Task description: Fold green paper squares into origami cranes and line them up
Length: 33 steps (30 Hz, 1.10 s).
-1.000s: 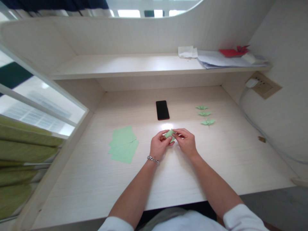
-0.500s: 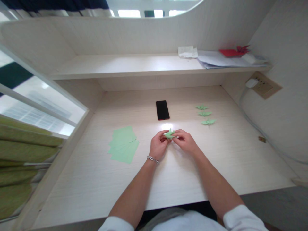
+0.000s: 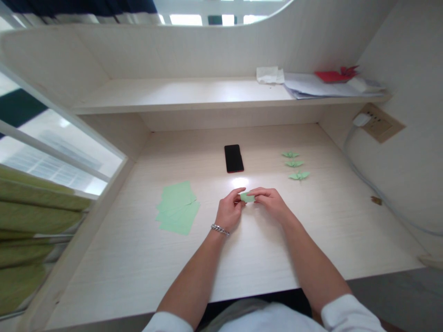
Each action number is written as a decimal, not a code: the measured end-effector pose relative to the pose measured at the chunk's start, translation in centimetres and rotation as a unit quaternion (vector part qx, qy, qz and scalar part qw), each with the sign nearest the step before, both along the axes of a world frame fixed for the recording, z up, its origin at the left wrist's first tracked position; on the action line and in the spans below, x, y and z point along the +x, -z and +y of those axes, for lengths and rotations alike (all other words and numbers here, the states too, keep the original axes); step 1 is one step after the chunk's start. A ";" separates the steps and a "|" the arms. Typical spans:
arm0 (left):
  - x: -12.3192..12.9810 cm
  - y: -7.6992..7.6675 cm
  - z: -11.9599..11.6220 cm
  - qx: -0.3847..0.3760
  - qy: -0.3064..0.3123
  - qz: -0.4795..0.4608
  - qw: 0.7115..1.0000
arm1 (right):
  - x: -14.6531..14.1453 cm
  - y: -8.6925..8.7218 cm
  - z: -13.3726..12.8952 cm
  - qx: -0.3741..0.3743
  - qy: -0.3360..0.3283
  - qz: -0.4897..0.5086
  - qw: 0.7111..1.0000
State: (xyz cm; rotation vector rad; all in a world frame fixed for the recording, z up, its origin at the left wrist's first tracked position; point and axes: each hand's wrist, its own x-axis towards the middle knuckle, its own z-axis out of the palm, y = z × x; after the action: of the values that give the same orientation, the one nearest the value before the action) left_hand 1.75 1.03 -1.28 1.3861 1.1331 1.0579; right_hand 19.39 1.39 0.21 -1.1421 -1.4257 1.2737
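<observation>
Between my two hands is a small piece of folded green paper (image 3: 247, 197), held just above the desk. My left hand (image 3: 229, 208) pinches its left end, with a chain bracelet on the wrist. The fingers of my right hand (image 3: 269, 201) close on its right end and cover part of it. To the left lies a fanned stack of green paper sheets (image 3: 178, 210). Over on the right, three folded green paper cranes (image 3: 294, 164) stand in a column, wings spread.
A black phone (image 3: 234, 158) lies on the desk beyond my hands. Papers (image 3: 311, 86), a red sheet (image 3: 330, 77) and a red folded paper figure (image 3: 349, 71) rest on the shelf (image 3: 166, 94). A cable (image 3: 360, 173) runs down from the wall socket (image 3: 382, 123).
The folded green paper showed pointed flaps sticking up before; now it looks flat and more rectangular. My right hand has shifted slightly, its fingers lying further over the paper.
</observation>
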 end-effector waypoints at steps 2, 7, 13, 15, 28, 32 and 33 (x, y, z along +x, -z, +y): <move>-0.1 0.0 0.0 0.001 0.004 -0.008 1.000 | 0.1 -0.1 -0.1 0.031 -0.017 -0.054 0.998; 0.0 0.4 0.1 -0.014 0.021 -0.024 0.999 | -0.2 -0.6 -0.5 0.075 -0.012 -0.143 0.987; -0.1 0.4 0.3 -0.023 0.012 -0.027 0.999 | -0.2 -0.9 -0.6 0.055 -0.025 -0.120 0.991; -0.1 0.3 0.4 -0.028 0.009 -0.041 0.999 | -0.4 -0.7 -0.5 0.057 -0.007 -0.134 0.989; 0.5 -0.9 0.2 -0.232 0.009 -0.287 0.929 | -1.1 -0.7 -0.5 0.063 0.044 -0.056 0.995; 0.4 -1.0 0.2 -0.223 -0.001 -0.301 0.927 | -1.1 -0.8 -0.7 0.080 0.011 -0.095 0.992; 0.4 -0.9 0.2 -0.220 -0.003 -0.303 0.927 | -1.1 -0.8 -0.7 0.087 0.009 -0.110 0.990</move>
State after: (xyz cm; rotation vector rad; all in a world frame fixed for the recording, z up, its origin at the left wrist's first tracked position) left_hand 2.14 1.26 -0.38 0.6301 0.8355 1.0524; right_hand 18.29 0.65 1.02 -1.2014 -1.6485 1.0123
